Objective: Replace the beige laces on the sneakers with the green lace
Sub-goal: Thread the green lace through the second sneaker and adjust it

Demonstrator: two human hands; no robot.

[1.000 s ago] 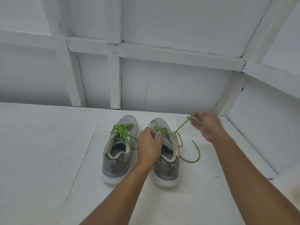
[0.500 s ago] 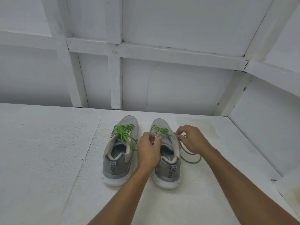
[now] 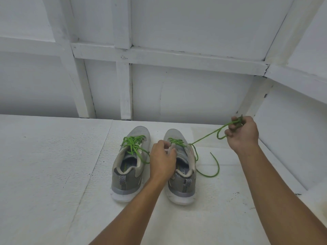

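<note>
Two grey sneakers stand side by side, toes away from me. The left sneaker carries a green lace tied loosely over its tongue. My left hand grips the left collar and tongue of the right sneaker. That shoe's green lace runs taut from an upper eyelet up and right into my right hand, whose fingers are closed on a loop of it, raised beside the corner. The lace's other end curls on the floor at the shoe's right. No beige lace is in view.
The shoes rest on a white textured floor. A white panelled wall rises just behind the toes. An angled white side wall closes in on the right, next to my raised hand.
My right hand went from the shoe's eyelets up and to the right, drawing the green lace out taut. My left hand kept its grip on the right sneaker.
</note>
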